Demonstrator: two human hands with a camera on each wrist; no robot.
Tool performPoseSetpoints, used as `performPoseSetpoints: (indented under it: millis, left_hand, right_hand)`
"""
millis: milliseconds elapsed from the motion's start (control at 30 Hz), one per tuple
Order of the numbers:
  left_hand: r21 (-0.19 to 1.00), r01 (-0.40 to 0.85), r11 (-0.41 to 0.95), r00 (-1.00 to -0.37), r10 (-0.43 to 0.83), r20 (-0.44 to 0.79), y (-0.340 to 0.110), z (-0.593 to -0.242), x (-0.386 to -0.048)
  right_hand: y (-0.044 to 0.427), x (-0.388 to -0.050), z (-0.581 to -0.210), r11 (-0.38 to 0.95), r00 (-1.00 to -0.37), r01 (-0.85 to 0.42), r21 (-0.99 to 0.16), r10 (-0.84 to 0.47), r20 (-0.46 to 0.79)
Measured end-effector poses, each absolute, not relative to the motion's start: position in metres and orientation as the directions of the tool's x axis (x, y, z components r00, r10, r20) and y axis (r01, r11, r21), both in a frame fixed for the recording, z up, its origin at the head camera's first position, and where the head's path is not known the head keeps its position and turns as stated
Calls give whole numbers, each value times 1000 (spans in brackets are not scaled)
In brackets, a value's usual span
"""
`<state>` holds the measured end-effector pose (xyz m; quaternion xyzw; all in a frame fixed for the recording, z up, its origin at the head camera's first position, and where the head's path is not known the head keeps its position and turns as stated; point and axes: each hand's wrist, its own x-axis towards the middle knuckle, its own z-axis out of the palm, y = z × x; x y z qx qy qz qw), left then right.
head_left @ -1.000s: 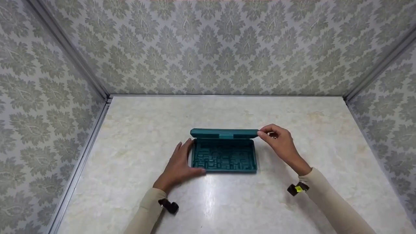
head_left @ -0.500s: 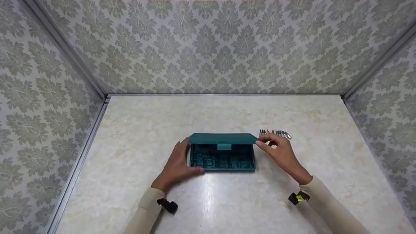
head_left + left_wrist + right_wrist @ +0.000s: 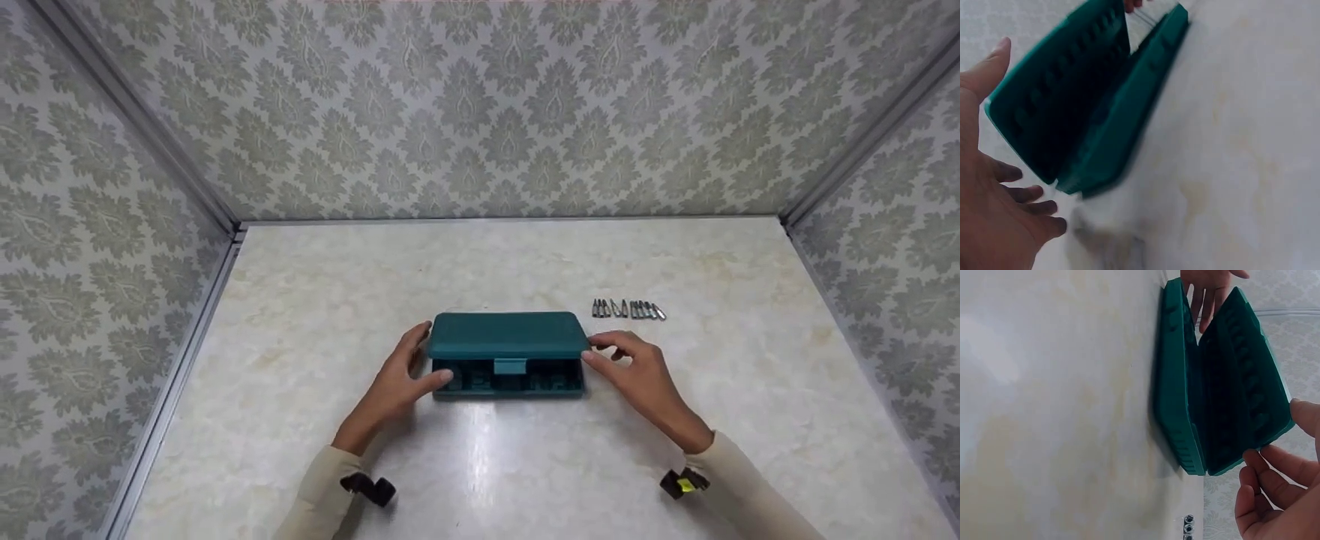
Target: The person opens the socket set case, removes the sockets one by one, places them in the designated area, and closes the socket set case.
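A teal plastic case (image 3: 510,375) stands on the table with its hinged lid (image 3: 508,335) partly lowered over the base, a gap left at the front. Moulded slots show inside in the wrist views; a latch tab hangs at the lid's front middle. My right hand (image 3: 637,379) pinches the lid's right corner between thumb and fingers. Beside the case's left end is my left hand (image 3: 388,388), its fingers spread and thumb extended. In the left wrist view that hand (image 3: 1002,214) appears apart from the case.
Several small metal bits (image 3: 628,309) lie in a row behind the right hand. The pale marbled table (image 3: 337,262) meets patterned walls at the back and sides. A small dark camera (image 3: 367,487) is strapped to each wrist.
My right hand has swung the lid forward and down, covering more of the base. The left hand has drawn slightly away from the case. The row of bits has come into view.
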<state>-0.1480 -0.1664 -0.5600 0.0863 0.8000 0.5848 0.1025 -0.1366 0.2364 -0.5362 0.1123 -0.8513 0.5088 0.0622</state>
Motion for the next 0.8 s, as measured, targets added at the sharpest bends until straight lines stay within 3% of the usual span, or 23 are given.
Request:
performPoseSetpoints:
  millis: [233,800]
  left_hand:
    - [939,-59,339,-958,246,-149,-160,-548,-147]
    - [953,-59,298,-960,244,-136,-160,-558,-149]
  right_hand:
    - [235,-132,-542,456,-963,-271,-848,-129,238]
    - [235,-125,-560,471,-928,-372,-800,-166,334]
